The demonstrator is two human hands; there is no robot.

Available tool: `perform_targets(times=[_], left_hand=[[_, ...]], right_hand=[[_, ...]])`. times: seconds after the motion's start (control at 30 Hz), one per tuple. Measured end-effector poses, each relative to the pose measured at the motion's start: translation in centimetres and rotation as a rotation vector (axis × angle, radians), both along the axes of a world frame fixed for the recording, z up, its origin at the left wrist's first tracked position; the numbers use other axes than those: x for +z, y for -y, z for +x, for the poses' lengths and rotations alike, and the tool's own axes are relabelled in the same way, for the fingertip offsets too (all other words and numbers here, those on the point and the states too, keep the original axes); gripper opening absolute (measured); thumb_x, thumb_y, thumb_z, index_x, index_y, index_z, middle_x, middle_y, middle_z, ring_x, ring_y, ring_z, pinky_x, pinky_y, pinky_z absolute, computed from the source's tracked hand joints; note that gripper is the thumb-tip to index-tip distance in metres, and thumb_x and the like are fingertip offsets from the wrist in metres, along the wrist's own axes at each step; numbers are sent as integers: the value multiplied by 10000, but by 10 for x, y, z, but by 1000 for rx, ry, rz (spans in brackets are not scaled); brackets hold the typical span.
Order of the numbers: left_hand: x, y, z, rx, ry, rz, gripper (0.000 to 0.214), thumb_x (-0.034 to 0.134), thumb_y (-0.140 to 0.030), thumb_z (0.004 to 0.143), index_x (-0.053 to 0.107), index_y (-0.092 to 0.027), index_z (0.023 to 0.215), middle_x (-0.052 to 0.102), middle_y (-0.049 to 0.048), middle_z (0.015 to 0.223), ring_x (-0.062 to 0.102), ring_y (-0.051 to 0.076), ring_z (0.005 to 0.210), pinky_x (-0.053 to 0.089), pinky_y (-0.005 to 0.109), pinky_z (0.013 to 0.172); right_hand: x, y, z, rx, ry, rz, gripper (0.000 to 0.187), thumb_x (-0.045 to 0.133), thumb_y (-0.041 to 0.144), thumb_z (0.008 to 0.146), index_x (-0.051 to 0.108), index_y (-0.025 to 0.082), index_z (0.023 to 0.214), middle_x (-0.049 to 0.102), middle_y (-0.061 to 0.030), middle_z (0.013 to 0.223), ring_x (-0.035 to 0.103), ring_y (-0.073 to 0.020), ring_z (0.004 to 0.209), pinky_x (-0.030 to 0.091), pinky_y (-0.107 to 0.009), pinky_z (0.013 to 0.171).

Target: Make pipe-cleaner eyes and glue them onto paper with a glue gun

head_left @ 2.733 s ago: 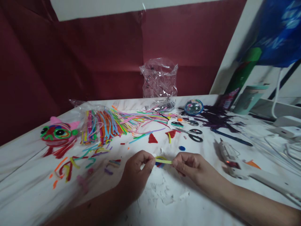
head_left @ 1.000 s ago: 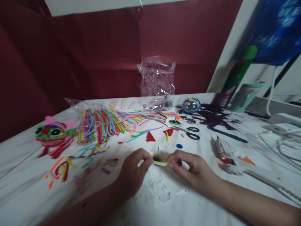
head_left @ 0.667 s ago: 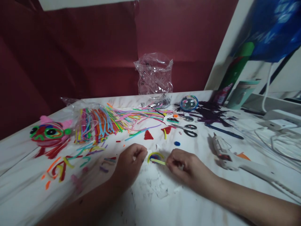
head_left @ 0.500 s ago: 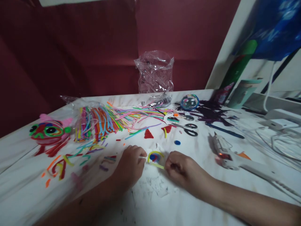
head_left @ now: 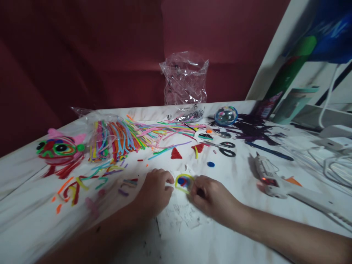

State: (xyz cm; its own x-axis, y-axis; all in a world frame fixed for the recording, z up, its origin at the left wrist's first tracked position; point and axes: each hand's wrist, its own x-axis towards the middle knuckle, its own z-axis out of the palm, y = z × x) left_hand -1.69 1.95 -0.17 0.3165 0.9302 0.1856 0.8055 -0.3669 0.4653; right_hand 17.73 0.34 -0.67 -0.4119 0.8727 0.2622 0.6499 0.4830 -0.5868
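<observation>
Just in front of me, a yellow pipe cleaner [head_left: 178, 188] curves around a small blue, red and grey coil [head_left: 182, 181] on a scribbled white sheet [head_left: 183, 214]. My right hand [head_left: 206, 194] is closed at the right side of this loop, its fingers pinching the yellow pipe cleaner; the pinched end is hidden by the fingers. On the left side, my left hand [head_left: 157, 187] rests close to the loop. Its thumb and forefinger are apart, with nothing visible between them. A blue disc [head_left: 211, 164] and a red triangle [head_left: 176, 153] lie beyond the hands.
A glue gun [head_left: 268, 178] with a lit orange spot lies right, near white cables. Scissors [head_left: 227, 149] and a dark blue tool [head_left: 269, 150] are farther back. Left stand a colourful animal-face figure [head_left: 61, 149] and a bag of pipe cleaners [head_left: 110, 141]; cut scraps lie nearer.
The yellow pipe cleaner's straight end has come round the coil, closing the loop. My right hand has moved against the loop, and my left fingers have parted. The view has shifted slightly.
</observation>
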Motion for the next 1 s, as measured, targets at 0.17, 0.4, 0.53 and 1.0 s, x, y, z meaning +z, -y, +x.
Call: perform_targets(times=[0.17,0.4,0.53,1.0], left_hand=[[0,1,1,10,3,3,226,555,5,637,582,-188,752,622,21,800,538,210,829,386,333,768],[1,2,4,5,-12,40,124,615,-64,702,600,-170,765,625,29,790,547,210,818,385,344,766],[-1,-1,4,-12,-1,47,171,631,-78,720,647,-187,851,628,24,811,547,208,836,387,346,785],[1,-5,11,90,42,-77,270,643,-29,650,658,-192,866,607,1,792,543,191,831,381,322,777]], right_hand=[[-2,-2,-2,8,40,21,163,495,120,736,449,209,607,547,-9,618,521,-151,569,368,-258,539],[-3,-3,-4,3,76,33,142,490,106,724,499,194,613,568,-26,632,540,-164,591,385,-265,561],[-3,-3,-4,-8,58,35,137,506,96,710,528,185,610,579,-22,628,542,-155,583,389,-255,559],[-2,-7,2,3,60,31,114,535,96,712,551,191,651,585,-8,656,552,-150,610,402,-248,573]])
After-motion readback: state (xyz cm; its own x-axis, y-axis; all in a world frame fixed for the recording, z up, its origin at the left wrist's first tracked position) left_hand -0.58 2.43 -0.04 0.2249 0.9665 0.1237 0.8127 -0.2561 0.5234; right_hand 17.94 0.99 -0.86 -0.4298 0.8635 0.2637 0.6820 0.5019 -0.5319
